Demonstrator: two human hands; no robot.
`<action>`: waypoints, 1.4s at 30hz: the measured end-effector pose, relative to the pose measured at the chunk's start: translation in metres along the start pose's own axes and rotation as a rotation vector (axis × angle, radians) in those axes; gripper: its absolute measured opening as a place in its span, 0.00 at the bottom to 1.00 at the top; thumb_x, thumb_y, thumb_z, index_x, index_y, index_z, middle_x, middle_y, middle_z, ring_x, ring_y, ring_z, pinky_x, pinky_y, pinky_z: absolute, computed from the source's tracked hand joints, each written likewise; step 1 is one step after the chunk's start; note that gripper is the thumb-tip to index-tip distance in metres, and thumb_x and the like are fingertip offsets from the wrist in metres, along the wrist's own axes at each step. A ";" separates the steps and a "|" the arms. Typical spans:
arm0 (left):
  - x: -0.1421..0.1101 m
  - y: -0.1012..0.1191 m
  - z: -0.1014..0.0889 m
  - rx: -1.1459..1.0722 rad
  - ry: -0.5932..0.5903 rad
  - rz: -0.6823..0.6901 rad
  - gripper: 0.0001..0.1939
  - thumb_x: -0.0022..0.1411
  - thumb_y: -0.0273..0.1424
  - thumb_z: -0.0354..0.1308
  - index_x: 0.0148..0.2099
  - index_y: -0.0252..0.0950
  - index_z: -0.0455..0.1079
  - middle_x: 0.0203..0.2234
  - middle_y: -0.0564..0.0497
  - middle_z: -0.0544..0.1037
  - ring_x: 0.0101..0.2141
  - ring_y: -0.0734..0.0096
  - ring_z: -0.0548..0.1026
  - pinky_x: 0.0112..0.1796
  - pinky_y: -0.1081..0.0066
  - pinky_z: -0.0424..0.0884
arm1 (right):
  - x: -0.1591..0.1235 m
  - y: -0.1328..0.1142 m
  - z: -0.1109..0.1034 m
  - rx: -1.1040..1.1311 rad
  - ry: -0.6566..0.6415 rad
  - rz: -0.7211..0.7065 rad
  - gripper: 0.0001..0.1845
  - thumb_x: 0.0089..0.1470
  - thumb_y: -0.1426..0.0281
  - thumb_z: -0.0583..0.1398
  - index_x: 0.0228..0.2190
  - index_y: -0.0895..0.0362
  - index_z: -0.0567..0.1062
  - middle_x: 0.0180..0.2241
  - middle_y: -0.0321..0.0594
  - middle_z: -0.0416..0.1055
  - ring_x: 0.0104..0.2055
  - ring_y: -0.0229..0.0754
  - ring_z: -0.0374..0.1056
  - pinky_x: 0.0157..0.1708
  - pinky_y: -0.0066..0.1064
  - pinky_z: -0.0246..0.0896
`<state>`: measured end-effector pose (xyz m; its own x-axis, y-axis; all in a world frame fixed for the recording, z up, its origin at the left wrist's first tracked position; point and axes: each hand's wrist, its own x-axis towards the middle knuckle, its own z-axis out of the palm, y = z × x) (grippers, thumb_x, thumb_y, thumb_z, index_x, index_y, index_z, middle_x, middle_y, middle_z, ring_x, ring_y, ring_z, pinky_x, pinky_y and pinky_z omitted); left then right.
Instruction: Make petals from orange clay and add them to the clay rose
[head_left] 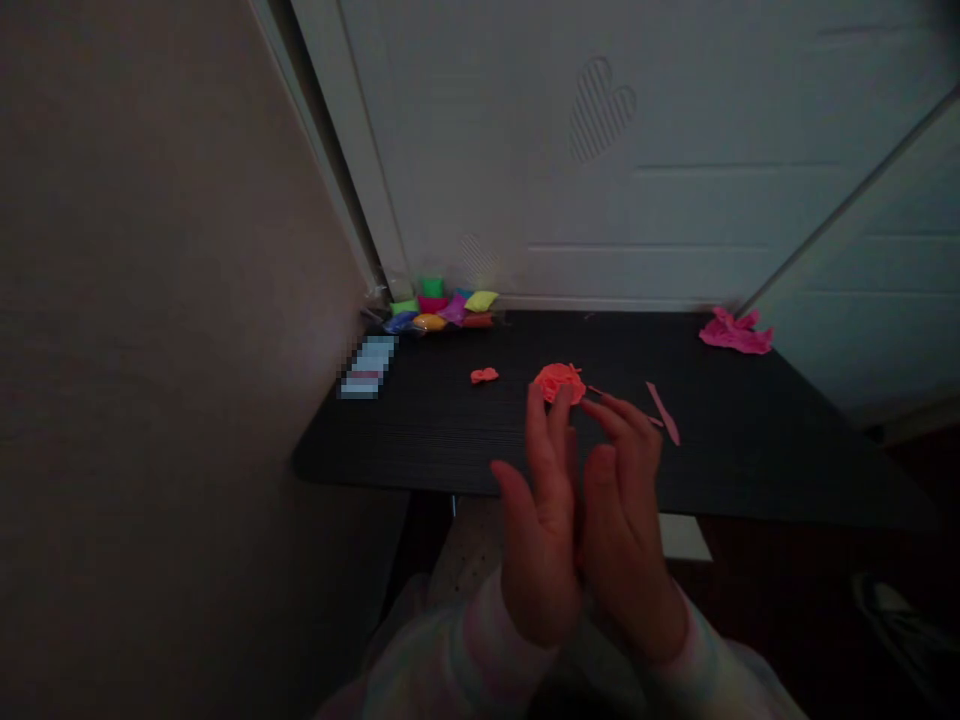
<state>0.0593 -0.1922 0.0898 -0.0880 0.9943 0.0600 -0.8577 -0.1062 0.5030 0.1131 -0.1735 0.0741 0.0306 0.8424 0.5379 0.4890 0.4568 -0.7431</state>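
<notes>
My left hand [544, 550] and my right hand [630, 550] are raised in front of the table's near edge, palms facing and pressed close together at the heels. The fingers of both are stretched out, those of the right hand slightly bent. Whatever may lie between the palms is hidden. Just beyond my left fingertips is a flat round orange clay piece [559, 378] with a stringy surface, partly covered by the fingers. A small bow-shaped orange clay piece [484, 375] lies to its left. Right of my hands rest a pink clay knife [663, 413] and a thin pink stick [654, 421], partly hidden.
Several colourful clay packets [442, 308] sit at the back left of the black table [420, 430]. A blurred phone-like rectangle [368, 367] lies near the left edge. Crumpled pink material [736, 332] is at the back right. A white panel [675, 200] stands behind.
</notes>
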 end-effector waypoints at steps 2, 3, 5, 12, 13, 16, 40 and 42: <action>0.000 0.001 0.001 -0.020 0.011 -0.006 0.32 0.57 0.53 0.27 0.57 0.50 0.55 0.56 0.61 0.60 0.60 0.72 0.46 0.58 0.70 0.41 | -0.003 0.001 0.000 0.016 -0.042 0.034 0.17 0.59 0.66 0.41 0.47 0.56 0.60 0.51 0.45 0.53 0.55 0.40 0.50 0.54 0.45 0.45; 0.000 0.001 0.001 -0.033 0.016 -0.023 0.32 0.58 0.53 0.26 0.58 0.49 0.55 0.56 0.60 0.60 0.60 0.71 0.46 0.58 0.70 0.41 | -0.003 0.002 0.000 0.014 -0.037 0.035 0.17 0.59 0.66 0.41 0.47 0.56 0.60 0.51 0.45 0.53 0.55 0.40 0.50 0.54 0.45 0.45; -0.001 0.000 0.000 -0.060 0.025 -0.072 0.33 0.58 0.52 0.25 0.58 0.46 0.55 0.57 0.58 0.60 0.60 0.69 0.46 0.58 0.68 0.41 | -0.002 0.002 0.000 -0.010 0.006 0.005 0.18 0.59 0.66 0.41 0.47 0.57 0.61 0.51 0.46 0.53 0.56 0.41 0.49 0.55 0.45 0.43; -0.001 -0.001 -0.004 -0.030 0.000 -0.010 0.29 0.59 0.50 0.30 0.57 0.49 0.56 0.57 0.61 0.59 0.60 0.73 0.45 0.58 0.70 0.38 | -0.004 0.003 0.003 0.013 -0.010 0.040 0.18 0.59 0.66 0.41 0.47 0.57 0.60 0.51 0.46 0.54 0.55 0.42 0.50 0.53 0.45 0.46; -0.001 -0.001 -0.004 -0.033 0.000 -0.030 0.29 0.59 0.51 0.29 0.57 0.48 0.56 0.57 0.60 0.59 0.60 0.72 0.46 0.58 0.69 0.39 | -0.004 0.004 0.004 0.012 0.003 0.042 0.18 0.59 0.66 0.41 0.48 0.57 0.60 0.51 0.46 0.54 0.55 0.42 0.50 0.53 0.45 0.46; -0.001 -0.002 -0.005 -0.054 0.025 -0.080 0.32 0.58 0.53 0.28 0.57 0.47 0.56 0.56 0.57 0.60 0.59 0.67 0.50 0.58 0.66 0.42 | -0.004 0.004 0.006 0.011 0.033 0.016 0.18 0.59 0.66 0.42 0.49 0.56 0.59 0.52 0.45 0.53 0.56 0.41 0.49 0.53 0.44 0.46; 0.001 -0.005 -0.014 -0.118 0.062 -0.105 0.30 0.60 0.48 0.27 0.54 0.47 0.61 0.56 0.56 0.62 0.59 0.68 0.50 0.58 0.62 0.44 | -0.006 0.006 0.012 0.082 -0.023 0.124 0.17 0.59 0.67 0.43 0.49 0.53 0.57 0.52 0.44 0.53 0.55 0.42 0.50 0.53 0.45 0.49; 0.000 -0.006 -0.015 -0.122 0.055 -0.141 0.30 0.60 0.49 0.29 0.54 0.46 0.62 0.56 0.55 0.62 0.59 0.67 0.50 0.57 0.62 0.44 | -0.006 0.006 0.012 0.080 -0.001 0.110 0.17 0.58 0.66 0.44 0.49 0.53 0.57 0.52 0.44 0.53 0.55 0.42 0.50 0.53 0.46 0.48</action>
<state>0.0568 -0.1911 0.0744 0.0131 0.9985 -0.0524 -0.9184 0.0327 0.3942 0.1052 -0.1724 0.0619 0.0794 0.8889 0.4511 0.4119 0.3828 -0.8269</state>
